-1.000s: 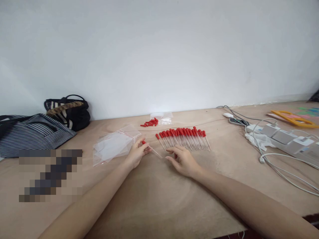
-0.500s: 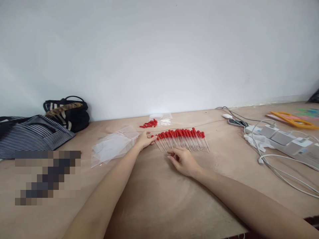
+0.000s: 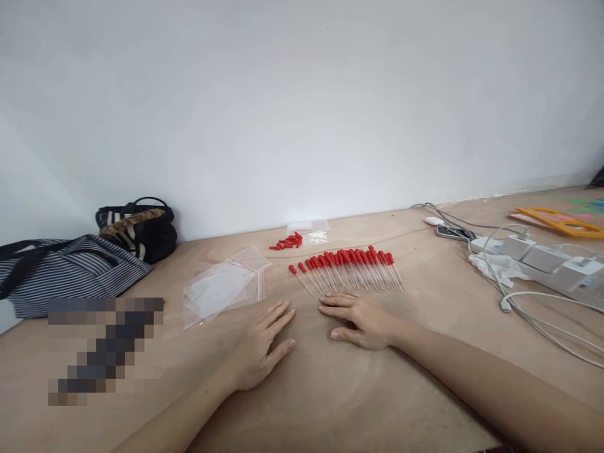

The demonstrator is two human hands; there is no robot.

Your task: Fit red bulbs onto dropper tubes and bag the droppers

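A row of several droppers (image 3: 352, 267) with red rubber bulbs and thin clear tubes lies side by side on the table, bulbs pointing away from me. My left hand (image 3: 262, 346) rests near the row's left end with its fingers stretched out and nothing in them. Just below the tube tips, my right hand (image 3: 361, 319) lies with fingers extended and thumb apart, also holding nothing. Behind the row is a small pile of loose red bulbs (image 3: 287, 241). Beside it a clear bag (image 3: 317, 233) holds thin clear pieces. Flat clear zip bags (image 3: 221, 286) overlap beyond my left hand.
A striped bag (image 3: 80, 270) and a black bag (image 3: 158, 233) stand at the left by the wall. On the right are a power strip with white chargers (image 3: 550, 261), cables (image 3: 542, 333), a crumpled tissue (image 3: 500, 269) and an orange frame (image 3: 559, 222). A pixelated patch hides something at left.
My left hand has drawn back toward me from the leftmost droppers, letting go of the one it touched. My right hand has flattened and spread its fingers. The view has shifted slightly.
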